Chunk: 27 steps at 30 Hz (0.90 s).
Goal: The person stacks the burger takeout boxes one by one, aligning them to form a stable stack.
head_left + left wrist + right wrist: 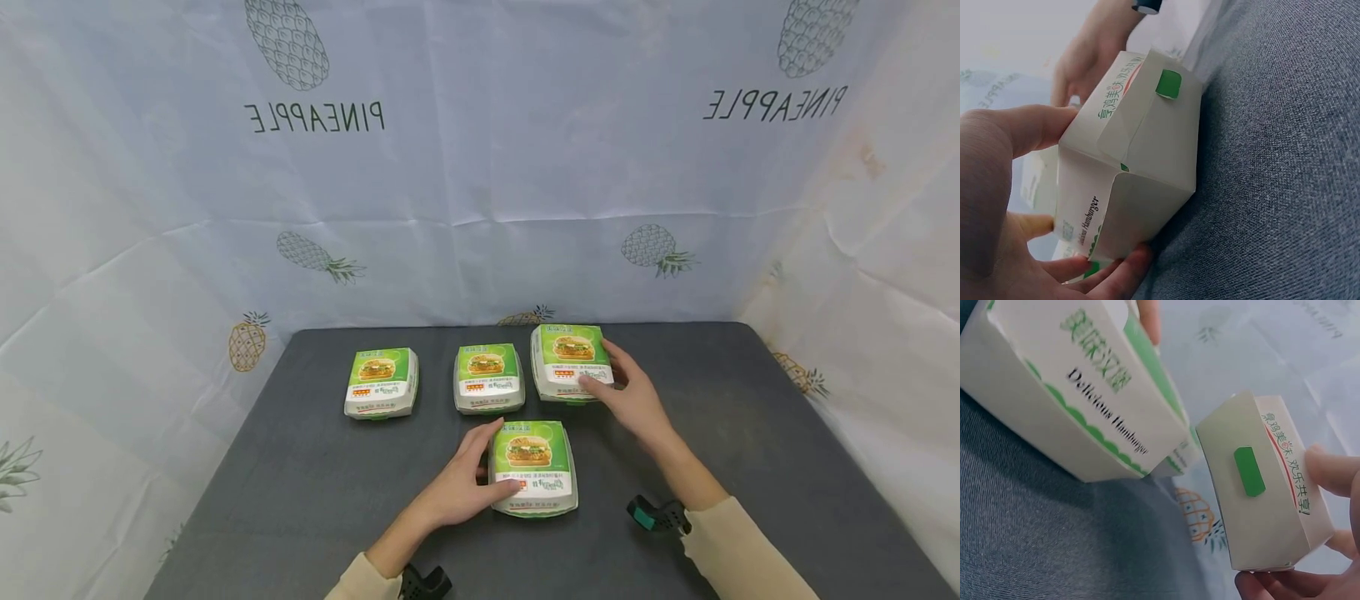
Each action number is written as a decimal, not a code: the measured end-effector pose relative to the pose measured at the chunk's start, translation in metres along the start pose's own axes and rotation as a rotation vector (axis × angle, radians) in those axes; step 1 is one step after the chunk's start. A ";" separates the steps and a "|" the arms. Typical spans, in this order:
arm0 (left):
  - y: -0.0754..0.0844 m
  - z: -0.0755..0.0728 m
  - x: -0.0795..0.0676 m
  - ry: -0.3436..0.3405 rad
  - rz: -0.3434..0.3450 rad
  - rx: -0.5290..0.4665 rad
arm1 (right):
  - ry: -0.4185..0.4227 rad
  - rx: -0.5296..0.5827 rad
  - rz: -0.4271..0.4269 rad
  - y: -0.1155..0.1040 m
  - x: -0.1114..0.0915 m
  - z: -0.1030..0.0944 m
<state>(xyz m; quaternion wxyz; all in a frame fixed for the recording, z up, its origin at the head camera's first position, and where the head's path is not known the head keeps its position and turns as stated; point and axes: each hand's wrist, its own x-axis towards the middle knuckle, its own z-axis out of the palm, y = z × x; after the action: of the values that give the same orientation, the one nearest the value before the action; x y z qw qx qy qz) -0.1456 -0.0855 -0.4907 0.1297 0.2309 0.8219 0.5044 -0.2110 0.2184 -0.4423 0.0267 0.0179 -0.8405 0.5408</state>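
Each arm is covered by a plain cream sleeve, the left sleeve [363, 582] and the right sleeve [742, 550] both being ended near the wrist. A black wristband [425, 585] is worn on the left; on the right, a black strap [669, 517] is marked by a teal patch [643, 518]. The left grip [459, 490] and right grip [636, 402] are shown bare.

The dark table [300, 500] leaves broad room between the left box [380, 383] and the middle box [489, 375], and more beyond the right hand [636, 398] toward the right edge; only a narrow slot shows between the middle box and the right box [564, 357]; the front box [534, 460] crowds the near side of the middle one; the left hand [461, 487] blocks the front box's left side; printed cloth [480, 167] walls off the far edge.
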 end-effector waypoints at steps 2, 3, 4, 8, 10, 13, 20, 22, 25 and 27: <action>0.000 0.000 0.000 0.003 0.005 -0.006 | -0.004 0.005 -0.007 -0.004 -0.004 -0.002; 0.000 0.000 0.000 0.004 0.005 -0.005 | -0.007 0.007 -0.012 -0.006 -0.006 -0.002; 0.000 0.000 0.000 0.005 0.006 -0.008 | -0.011 0.008 -0.018 -0.008 -0.008 -0.003; -0.001 0.001 0.000 0.007 0.008 -0.014 | -0.029 0.019 -0.039 -0.013 -0.016 -0.006; -0.001 0.000 0.001 0.007 0.006 -0.019 | -0.038 0.019 -0.044 -0.015 -0.020 -0.007; -0.001 0.000 0.001 0.006 0.005 -0.024 | -0.055 0.027 -0.046 -0.016 -0.026 -0.008; -0.003 0.000 0.002 0.004 0.001 -0.016 | -0.096 0.036 -0.044 -0.023 -0.040 -0.010; -0.003 0.000 0.002 0.003 0.001 -0.016 | -0.103 0.026 -0.047 -0.025 -0.045 -0.010; -0.003 0.000 0.002 0.001 0.002 -0.013 | -0.115 0.030 -0.054 -0.026 -0.051 -0.010; -0.002 0.000 0.002 -0.001 0.005 -0.011 | -0.121 0.036 -0.061 -0.026 -0.055 -0.009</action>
<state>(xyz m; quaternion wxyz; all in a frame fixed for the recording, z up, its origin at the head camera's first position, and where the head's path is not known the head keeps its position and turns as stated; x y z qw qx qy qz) -0.1484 -0.0855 -0.4926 0.1302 0.2322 0.8185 0.5091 -0.1546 0.2158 -0.4189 -0.0081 0.0767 -0.8298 0.5526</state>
